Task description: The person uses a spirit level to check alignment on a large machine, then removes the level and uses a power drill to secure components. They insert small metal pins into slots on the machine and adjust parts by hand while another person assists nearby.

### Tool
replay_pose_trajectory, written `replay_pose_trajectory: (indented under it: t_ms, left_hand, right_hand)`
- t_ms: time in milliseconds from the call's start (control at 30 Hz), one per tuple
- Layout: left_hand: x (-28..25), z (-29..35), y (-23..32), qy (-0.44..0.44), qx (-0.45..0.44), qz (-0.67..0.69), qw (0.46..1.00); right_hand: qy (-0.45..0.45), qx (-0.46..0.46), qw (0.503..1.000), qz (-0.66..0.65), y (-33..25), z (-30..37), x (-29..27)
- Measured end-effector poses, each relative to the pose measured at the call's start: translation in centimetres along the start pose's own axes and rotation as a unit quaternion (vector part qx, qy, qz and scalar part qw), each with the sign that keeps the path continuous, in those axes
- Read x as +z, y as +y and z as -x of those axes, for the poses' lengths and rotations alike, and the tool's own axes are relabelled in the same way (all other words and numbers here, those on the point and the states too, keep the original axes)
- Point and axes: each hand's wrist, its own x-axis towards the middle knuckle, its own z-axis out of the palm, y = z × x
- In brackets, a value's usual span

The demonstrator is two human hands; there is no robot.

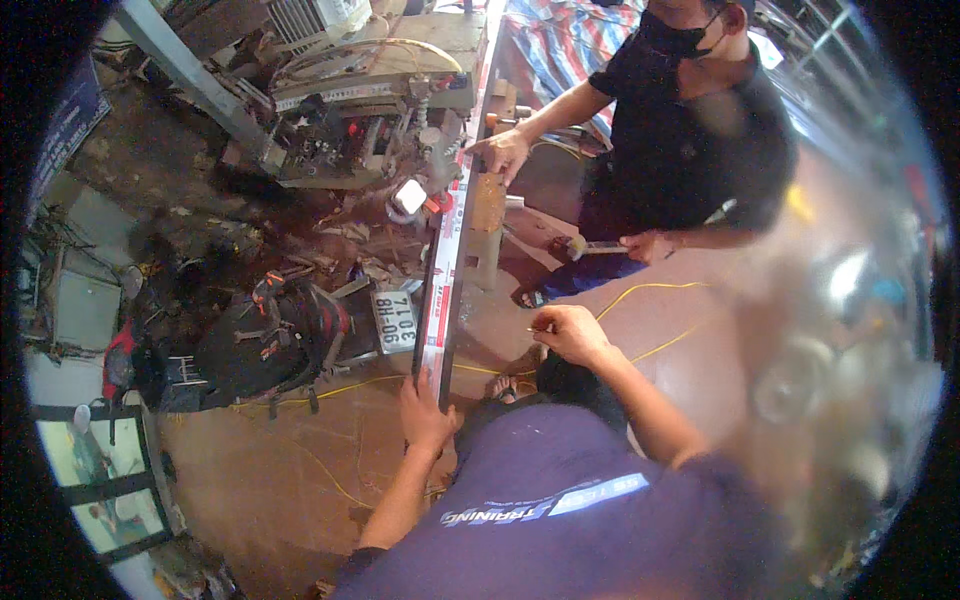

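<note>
A long, straight profile bar [437,320], dark along one side and faced with white and red printed film, runs from near my body to the far side. My left hand [428,415] is closed round its near end. Off to the right of the bar, my right hand [572,335] is raised in a pinch. Something tiny and pale shows at its fingertips, too small to name. Opposite me, a co-worker's hand [503,153] rests at the bar's far part. Their other hand [648,246] holds a hammer-like tool [600,247] with a pale handle.
A dusty machine [340,140] stands left of the bar's far part. A parked motorbike [270,335] with a white number plate [394,320] is close on the left. Yellow cable [640,288] crosses the reddish floor [690,370]. Striped sheeting [560,50] lies behind the co-worker.
</note>
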Motion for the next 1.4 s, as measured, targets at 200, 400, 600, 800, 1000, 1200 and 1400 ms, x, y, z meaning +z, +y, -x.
replay_pose_trajectory:
  t_ms: [200,400,600,800,1000,1200,1400]
  left_hand:
    - [1.1,-1.5,2.5,0.07,-0.17,0.01,0.983]
    - [1.7,-4.2,5.5,0.021,-0.366,-0.06,0.928]
    - [2.0,-5.8,8.7,0.099,-0.407,-0.09,0.904]
    - [0.6,-11.2,15.9,0.243,-0.193,0.271,0.911]
    - [-3.2,-13.0,19.0,0.205,-0.128,0.313,0.919]
    - [-4.1,-10.6,16.4,0.183,-0.186,0.224,0.939]
    - [-7.0,-9.0,8.3,0.279,-0.282,0.191,0.898]
  right_hand:
    - [-0.11,-0.097,0.989,0.022,2.4,-9.3,-1.2]
    - [-0.25,-0.164,0.954,0.031,5.3,-15.4,-4.9]
    - [-0.389,-0.063,0.919,-0.025,6.8,-20.6,-8.5]
    - [-0.381,-0.22,0.896,-0.054,1.2,-23.2,-6.8]
    - [-0.436,-0.202,0.868,-0.124,-2.9,-21.8,-3.3]
    - [-0.425,-0.203,0.872,-0.133,-4.1,-20.4,-0.2]
    - [-0.393,-0.223,0.892,-0.028,-4.3,-20.1,-0.9]
